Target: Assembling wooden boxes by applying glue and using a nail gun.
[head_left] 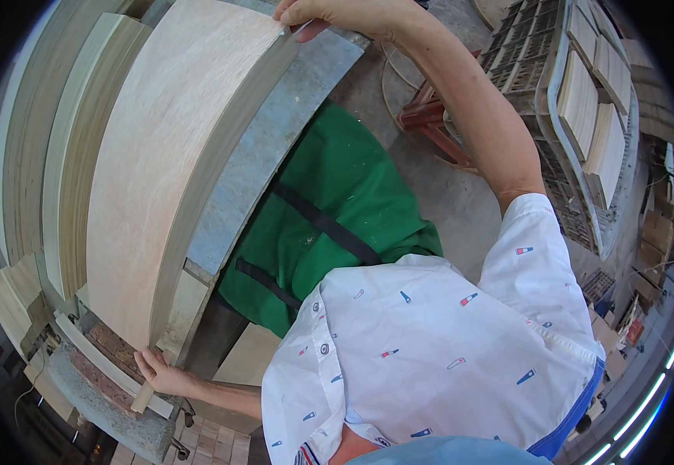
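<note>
A thick stack of pale thin wood sheets (174,116) lies on the bench, its layered long side facing me. At its far end, my right hand (329,17) is closed on the corner, with a thin pale sliver showing by the fingertips. My left hand (168,377) is at the near end, its fingertips pressed to the near corner and its other fingers partly hidden. A short wood strip (142,398) shows beneath that hand; whether it is held is unclear. Beneath the stack shows a grey-blue metal bench top (240,170).
More wood stacks (89,155) stand left of the sheets. A worn grey machine part (112,415) sits at lower left with a curved pale strip. My green apron (344,178) hangs against the bench edge. At right, a crate (523,54) stands near a rack of wood bundles (596,101).
</note>
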The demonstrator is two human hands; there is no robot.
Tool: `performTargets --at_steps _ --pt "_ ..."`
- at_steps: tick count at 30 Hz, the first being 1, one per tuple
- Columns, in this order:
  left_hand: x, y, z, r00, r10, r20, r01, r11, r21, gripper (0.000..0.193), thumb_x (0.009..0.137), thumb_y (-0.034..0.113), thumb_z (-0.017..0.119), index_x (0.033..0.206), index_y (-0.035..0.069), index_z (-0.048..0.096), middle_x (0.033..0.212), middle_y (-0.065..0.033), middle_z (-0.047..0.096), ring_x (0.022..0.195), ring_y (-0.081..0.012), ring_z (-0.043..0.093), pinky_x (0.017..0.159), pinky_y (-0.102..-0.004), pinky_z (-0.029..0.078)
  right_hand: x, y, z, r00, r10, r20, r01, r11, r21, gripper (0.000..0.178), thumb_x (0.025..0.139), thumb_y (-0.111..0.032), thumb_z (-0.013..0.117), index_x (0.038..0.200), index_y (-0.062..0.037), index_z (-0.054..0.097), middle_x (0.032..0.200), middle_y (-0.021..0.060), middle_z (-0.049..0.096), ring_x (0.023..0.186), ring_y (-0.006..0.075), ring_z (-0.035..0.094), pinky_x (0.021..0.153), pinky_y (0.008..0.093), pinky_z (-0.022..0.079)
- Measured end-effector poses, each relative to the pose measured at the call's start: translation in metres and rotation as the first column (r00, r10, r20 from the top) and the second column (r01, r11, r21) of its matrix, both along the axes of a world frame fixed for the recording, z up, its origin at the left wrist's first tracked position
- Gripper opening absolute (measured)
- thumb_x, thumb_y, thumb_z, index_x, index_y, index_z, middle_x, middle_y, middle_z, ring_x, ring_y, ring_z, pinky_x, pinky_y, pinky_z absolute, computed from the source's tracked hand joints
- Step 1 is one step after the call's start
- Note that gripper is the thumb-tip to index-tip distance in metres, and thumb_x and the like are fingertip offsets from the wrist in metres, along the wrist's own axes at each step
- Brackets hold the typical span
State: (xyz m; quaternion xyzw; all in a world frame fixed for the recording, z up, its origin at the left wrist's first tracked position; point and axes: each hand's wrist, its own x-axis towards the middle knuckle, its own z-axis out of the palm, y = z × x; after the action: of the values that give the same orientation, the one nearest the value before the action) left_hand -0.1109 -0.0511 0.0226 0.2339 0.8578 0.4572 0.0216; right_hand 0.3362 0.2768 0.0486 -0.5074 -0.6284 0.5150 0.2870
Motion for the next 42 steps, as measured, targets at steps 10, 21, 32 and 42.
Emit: performTargets --at_steps 10,21,32,42 --pt "0.000 0.000 -0.003 1.000 -0.003 -0.023 0.003 1.000 -0.005 0.039 0.091 0.019 0.061 0.120 -0.006 0.056 0.114 -0.0136 0.059 0.100 -0.0196 0.058 0.088 -0.0309 0.049 -0.002 -0.004 0.013 0.993 0.045 0.113 -0.049 0.998 0.035 0.020 0.074 -0.004 0.059 0.087 0.0089 0.068 0.075 0.0143 0.068 0.066 0.0185 0.068 0.060 0.0279 0.052" --pt "0.004 -0.002 -0.002 1.000 -0.005 -0.001 0.005 1.000 0.016 0.043 0.092 0.020 0.059 0.126 -0.004 0.051 0.119 -0.0167 0.055 0.105 -0.0229 0.057 0.090 -0.0340 0.049 -0.006 -0.007 0.028 0.964 0.050 0.263 -0.068 0.996 0.059 0.026 0.073 0.000 0.049 0.089 0.0075 0.068 0.076 0.0157 0.068 0.069 0.0197 0.069 0.062 0.0304 0.052" --pt "0.180 0.155 0.015 0.401 -0.831 -0.385 0.777 0.532 -0.337 0.047 0.080 0.008 0.067 0.125 0.001 0.054 0.133 -0.0176 0.050 0.126 -0.0322 0.045 0.104 -0.0409 0.033 -0.004 -0.007 0.010 0.985 0.055 0.164 -0.064 0.997 0.049 0.028 0.072 0.001 0.049 0.091 0.0103 0.067 0.078 0.0168 0.068 0.068 0.0201 0.067 0.063 0.0288 0.055" --pt "0.248 0.265 -0.006 0.054 -0.748 -0.661 0.894 0.331 -0.302 0.028 0.080 0.008 0.065 0.108 0.003 0.066 0.114 -0.0120 0.064 0.113 -0.0292 0.057 0.096 -0.0414 0.041 -0.008 -0.007 0.016 0.971 0.056 0.232 -0.065 0.997 0.031 0.029 0.073 -0.003 0.051 0.094 0.0077 0.068 0.082 0.0161 0.069 0.070 0.0199 0.068 0.066 0.0290 0.054"
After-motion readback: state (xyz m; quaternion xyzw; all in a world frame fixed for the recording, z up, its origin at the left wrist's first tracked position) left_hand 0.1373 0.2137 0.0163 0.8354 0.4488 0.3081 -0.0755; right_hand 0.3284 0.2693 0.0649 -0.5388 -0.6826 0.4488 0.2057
